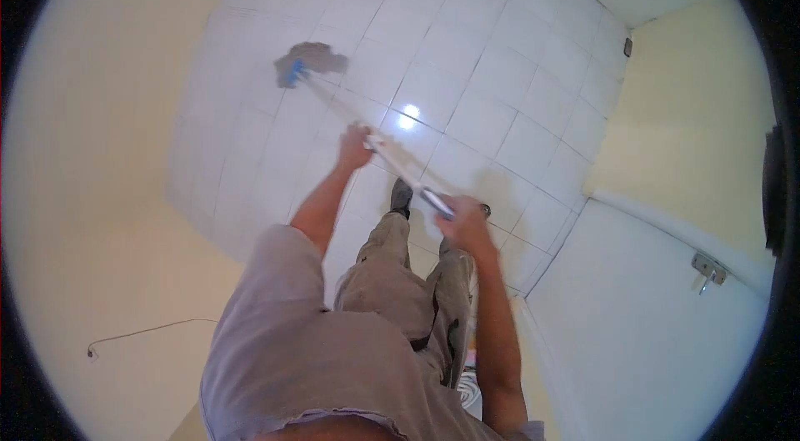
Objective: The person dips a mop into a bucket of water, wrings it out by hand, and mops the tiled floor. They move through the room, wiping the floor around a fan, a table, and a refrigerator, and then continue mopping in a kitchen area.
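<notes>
A mop with a grey head point(321, 56) and a blue joint lies against the white tiled floor ahead of me. Its pale pole point(398, 159) slants back towards my body. Partway down the pole, my left hand point(356, 147) is closed around it. My right hand point(464, 223) grips the darker upper end of the handle, close to my right leg. Some of the fingers are hidden or blurred.
Cream walls rise at the left and right. A white door point(646, 324) with a metal lock point(709, 269) stands at the right. Behind my right leg is a white container point(470, 391). A small dark object point(627, 47) sits at the far right wall.
</notes>
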Motion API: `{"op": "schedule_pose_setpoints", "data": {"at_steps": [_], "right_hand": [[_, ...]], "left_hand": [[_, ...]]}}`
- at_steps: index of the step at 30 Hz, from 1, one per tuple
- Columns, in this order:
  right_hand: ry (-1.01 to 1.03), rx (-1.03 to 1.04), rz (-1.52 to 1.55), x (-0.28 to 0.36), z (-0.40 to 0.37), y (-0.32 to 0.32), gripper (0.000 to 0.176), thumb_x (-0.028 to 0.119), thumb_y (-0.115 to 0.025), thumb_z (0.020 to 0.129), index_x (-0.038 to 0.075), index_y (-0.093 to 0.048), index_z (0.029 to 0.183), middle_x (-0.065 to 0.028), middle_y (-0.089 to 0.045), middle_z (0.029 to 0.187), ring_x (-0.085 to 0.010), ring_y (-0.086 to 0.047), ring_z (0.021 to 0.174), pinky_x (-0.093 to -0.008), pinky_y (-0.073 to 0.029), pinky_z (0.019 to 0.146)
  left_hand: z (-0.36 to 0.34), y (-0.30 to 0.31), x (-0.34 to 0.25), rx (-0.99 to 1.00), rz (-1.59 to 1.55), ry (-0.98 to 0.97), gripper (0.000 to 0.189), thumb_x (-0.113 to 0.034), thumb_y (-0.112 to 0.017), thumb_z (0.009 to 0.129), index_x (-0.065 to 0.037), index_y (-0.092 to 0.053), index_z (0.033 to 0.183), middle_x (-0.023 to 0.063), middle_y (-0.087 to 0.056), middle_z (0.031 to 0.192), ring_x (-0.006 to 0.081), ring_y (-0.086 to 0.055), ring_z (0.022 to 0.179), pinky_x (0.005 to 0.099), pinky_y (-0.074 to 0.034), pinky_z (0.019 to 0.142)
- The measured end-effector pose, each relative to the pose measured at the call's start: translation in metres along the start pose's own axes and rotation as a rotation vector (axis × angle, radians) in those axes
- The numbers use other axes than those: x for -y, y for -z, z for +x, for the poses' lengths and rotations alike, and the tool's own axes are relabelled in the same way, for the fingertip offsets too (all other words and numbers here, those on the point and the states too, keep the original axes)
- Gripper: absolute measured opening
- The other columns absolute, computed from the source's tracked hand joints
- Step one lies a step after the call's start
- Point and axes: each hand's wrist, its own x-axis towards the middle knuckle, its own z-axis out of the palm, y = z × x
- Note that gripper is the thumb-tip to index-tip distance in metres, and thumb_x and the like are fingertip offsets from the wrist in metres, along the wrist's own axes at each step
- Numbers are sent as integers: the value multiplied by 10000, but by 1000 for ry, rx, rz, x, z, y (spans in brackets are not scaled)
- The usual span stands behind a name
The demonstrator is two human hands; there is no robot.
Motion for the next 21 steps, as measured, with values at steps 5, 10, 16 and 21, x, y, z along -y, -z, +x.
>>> {"op": "schedule_pose_setpoints", "data": {"at_steps": [5,10,16,21], "right_hand": [[46,78,-52,51,76,-159,303,189,-592,816,39,-611,1078,-228,-648,899,-401,-627,898,-500,-493,812],[-195,195,-99,52,41,-142,323,203,-588,843,60,-612,1131,-213,-650,898,-418,-620,887,-497,-489,799],[-362,42,-170,-70,-136,11,361,304,-622,859,139,-633,1181,-164,-682,990,-373,-639,928,-480,-489,845],[-866,-233,-373,-114,-366,141,462,485,-616,877,36,-727,871,-199,-665,805,-368,-628,786,-440,-481,717]], "left_hand": [[-28,42,133,46,206,197,499,-467,-636,856,-129,-516,1203,294,-302,1466,449,-363,1311,563,-390,995],[-58,-6,124,84,248,173,530,-475,-587,890,-93,-495,1245,311,-277,1462,472,-270,1365,649,-282,1037],[-141,-101,-125,2,46,-40,483,-468,-593,876,-151,-588,1241,304,-355,1413,482,-207,1387,618,-115,1117],[-263,-152,-367,330,-327,-498,484,-342,-709,785,-172,-600,1226,194,-484,1311,393,-327,1331,665,-109,1104]]}}
